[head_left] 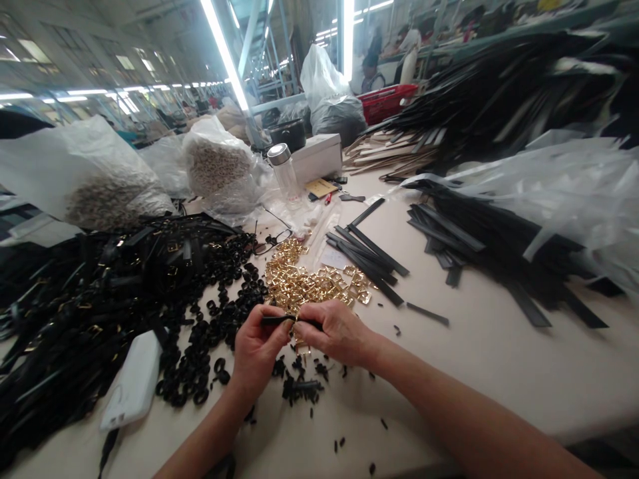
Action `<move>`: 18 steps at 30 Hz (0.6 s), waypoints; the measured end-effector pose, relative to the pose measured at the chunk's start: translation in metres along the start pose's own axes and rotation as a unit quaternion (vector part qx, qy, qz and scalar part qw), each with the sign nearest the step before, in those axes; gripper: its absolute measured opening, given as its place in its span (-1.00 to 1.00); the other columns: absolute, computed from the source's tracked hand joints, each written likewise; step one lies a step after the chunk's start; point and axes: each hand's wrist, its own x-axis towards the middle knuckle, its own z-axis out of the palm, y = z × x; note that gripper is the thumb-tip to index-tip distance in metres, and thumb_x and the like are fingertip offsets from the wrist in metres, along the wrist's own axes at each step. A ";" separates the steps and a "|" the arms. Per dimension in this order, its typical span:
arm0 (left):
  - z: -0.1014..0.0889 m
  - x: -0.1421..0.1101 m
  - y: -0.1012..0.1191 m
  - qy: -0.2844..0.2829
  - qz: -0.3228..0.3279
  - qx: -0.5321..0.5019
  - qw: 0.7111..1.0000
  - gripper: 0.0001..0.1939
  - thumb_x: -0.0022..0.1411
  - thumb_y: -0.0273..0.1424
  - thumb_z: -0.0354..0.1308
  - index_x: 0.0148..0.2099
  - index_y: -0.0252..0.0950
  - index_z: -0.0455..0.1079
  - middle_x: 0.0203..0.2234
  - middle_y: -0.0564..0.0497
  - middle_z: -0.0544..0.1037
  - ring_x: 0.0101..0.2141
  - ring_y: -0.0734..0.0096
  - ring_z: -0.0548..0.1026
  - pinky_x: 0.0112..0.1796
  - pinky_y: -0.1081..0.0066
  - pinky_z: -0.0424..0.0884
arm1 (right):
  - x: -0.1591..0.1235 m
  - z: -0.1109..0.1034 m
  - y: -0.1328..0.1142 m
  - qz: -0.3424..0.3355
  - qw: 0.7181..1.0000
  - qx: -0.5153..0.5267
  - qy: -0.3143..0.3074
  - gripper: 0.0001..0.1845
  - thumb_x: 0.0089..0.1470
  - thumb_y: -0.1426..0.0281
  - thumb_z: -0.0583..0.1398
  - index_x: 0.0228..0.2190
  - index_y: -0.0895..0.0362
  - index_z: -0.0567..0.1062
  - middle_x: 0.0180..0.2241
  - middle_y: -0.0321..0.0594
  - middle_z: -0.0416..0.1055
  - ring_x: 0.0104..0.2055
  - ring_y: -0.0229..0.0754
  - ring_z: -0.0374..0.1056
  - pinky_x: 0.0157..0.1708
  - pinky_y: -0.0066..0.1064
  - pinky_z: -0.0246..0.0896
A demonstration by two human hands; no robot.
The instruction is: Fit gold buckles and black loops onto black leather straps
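Observation:
My left hand (pixel 257 342) and my right hand (pixel 334 329) meet over the table, both pinching one black strap (pixel 274 320). The strap runs sideways through the fingers of both hands, and its middle is partly hidden by the fingertips. Just beyond the hands lies a heap of gold buckles (pixel 304 283). Left of my left hand, many small black loops (pixel 200 359) are scattered. Small black scraps (pixel 302 389) lie under and in front of the hands. To the right beyond my right hand, loose black strips (pixel 369 259) rest in a fanned pile.
Finished buckled straps (pixel 100 313) are heaped at left, with a white power bank (pixel 132 379) at their edge. A glass bottle (pixel 284 176) stands at the back near a white box (pixel 317 156). More black strips (pixel 499 239) and plastic sheeting (pixel 574 179) cover the right.

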 end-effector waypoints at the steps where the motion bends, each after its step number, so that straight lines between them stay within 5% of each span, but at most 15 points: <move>1: 0.000 -0.001 0.000 0.001 0.010 0.012 1.000 -0.82 0.11 -0.34 0.31 -0.28 -0.26 0.38 -0.51 0.13 0.46 -0.55 0.56 0.40 -0.48 0.54 0.36 | 0.000 0.000 0.000 0.002 1.000 -0.006 -0.001 -0.77 0.09 0.43 0.12 -0.57 0.15 0.44 -0.63 -0.41 0.29 -0.57 -0.39 0.13 -0.52 -0.55 -0.05; 7: -0.002 -0.004 0.005 -0.046 0.052 -0.025 0.997 -0.75 0.24 -0.22 0.16 -0.21 -0.30 0.48 -0.41 -0.01 0.50 -0.45 0.43 0.44 -0.40 0.43 0.40 | 0.000 -0.003 0.001 0.019 0.996 -0.074 0.043 -0.71 0.10 0.36 0.13 -0.63 0.15 0.34 -0.65 -0.41 0.18 -0.57 -0.38 0.08 -0.52 -0.51 -0.11; 10: 0.000 0.000 0.007 -0.053 -0.004 -0.122 0.991 -0.62 0.30 -0.13 0.04 -0.30 -0.32 0.51 -0.42 -0.03 0.49 -0.50 0.45 0.42 -0.48 0.46 0.37 | 0.000 -0.005 0.003 0.000 0.996 -0.071 0.049 -0.68 0.11 0.35 0.12 -0.64 0.15 0.33 -0.66 -0.42 0.16 -0.58 -0.38 0.06 -0.53 -0.51 -0.12; 12: 0.000 0.002 0.007 -0.046 -0.039 -0.139 0.988 -0.73 0.24 -0.21 0.16 -0.36 -0.31 0.49 -0.44 0.01 0.48 -0.52 0.50 0.39 -0.49 0.50 0.35 | -0.001 -0.004 0.003 -0.008 0.997 -0.061 0.038 -0.70 0.12 0.35 0.12 -0.62 0.15 0.36 -0.65 -0.41 0.21 -0.58 -0.38 0.09 -0.53 -0.52 -0.10; 14: 0.000 0.003 0.005 -0.050 -0.056 -0.127 0.989 -0.85 0.15 -0.30 0.28 -0.27 -0.27 0.49 -0.42 0.04 0.49 -0.50 0.52 0.40 -0.44 0.51 0.37 | -0.001 -0.004 0.002 -0.006 0.998 -0.053 0.023 -0.74 0.12 0.36 0.13 -0.58 0.14 0.41 -0.63 -0.39 0.28 -0.57 -0.37 0.13 -0.52 -0.52 -0.08; 18: -0.003 0.004 0.003 -0.112 -0.118 -0.117 0.980 -0.62 0.12 -0.29 0.31 -0.01 -0.25 0.45 -0.34 -0.02 0.53 -0.45 0.47 0.43 -0.36 0.44 0.42 | -0.001 -0.004 0.001 -0.007 0.999 -0.054 0.006 -0.81 0.11 0.40 0.14 -0.50 0.12 0.49 -0.56 -0.35 0.40 -0.53 -0.35 0.21 -0.49 -0.51 -0.04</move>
